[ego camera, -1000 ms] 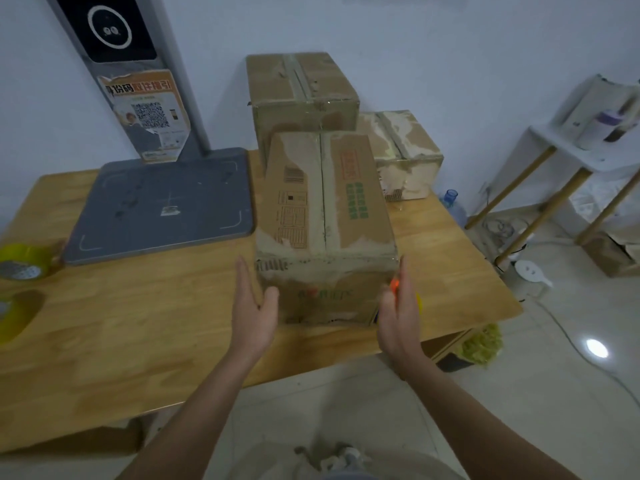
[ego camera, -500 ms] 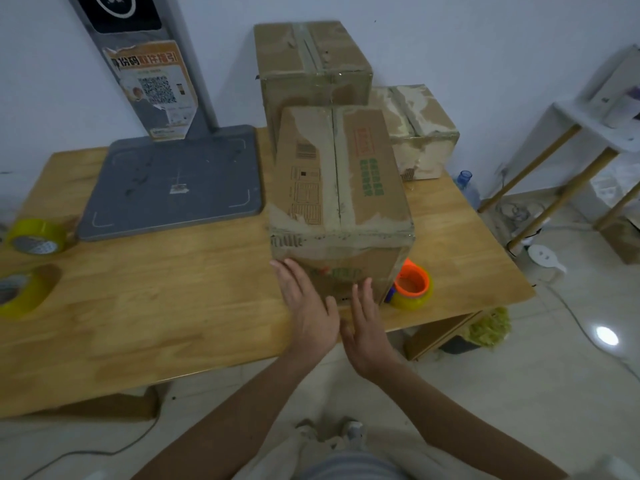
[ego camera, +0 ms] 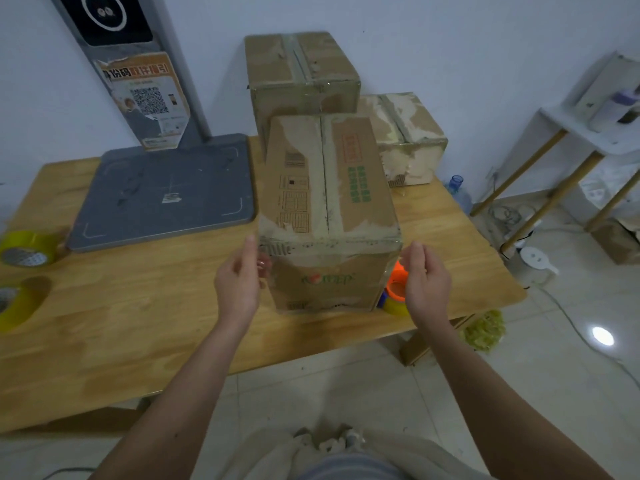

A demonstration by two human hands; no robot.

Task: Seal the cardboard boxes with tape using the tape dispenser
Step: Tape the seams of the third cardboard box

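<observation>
A worn cardboard box (ego camera: pixel 329 209) with its top flaps closed stands near the front edge of the wooden table (ego camera: pixel 138 317). My left hand (ego camera: pixel 240 282) hovers at its near left corner, fingers loosely curled, holding nothing. My right hand (ego camera: pixel 424 278) hovers at the near right corner, also empty. An orange tape dispenser (ego camera: pixel 394 292) with yellowish tape lies on the table at the box's right, partly hidden by my right hand. Two more boxes stand behind: a tall one (ego camera: pixel 301 74) and a lower, scuffed one (ego camera: pixel 405 136).
A grey scale platform (ego camera: pixel 166 192) with an upright post (ego camera: pixel 138 64) occupies the table's back left. Two yellow tape rolls (ego camera: pixel 27 247) (ego camera: pixel 17 303) lie at the left edge. A white shelf (ego camera: pixel 588 133), a water bottle (ego camera: pixel 459 192) and cables are on the floor to the right.
My hands were together against the box's front face; they have since spread apart to its two near corners.
</observation>
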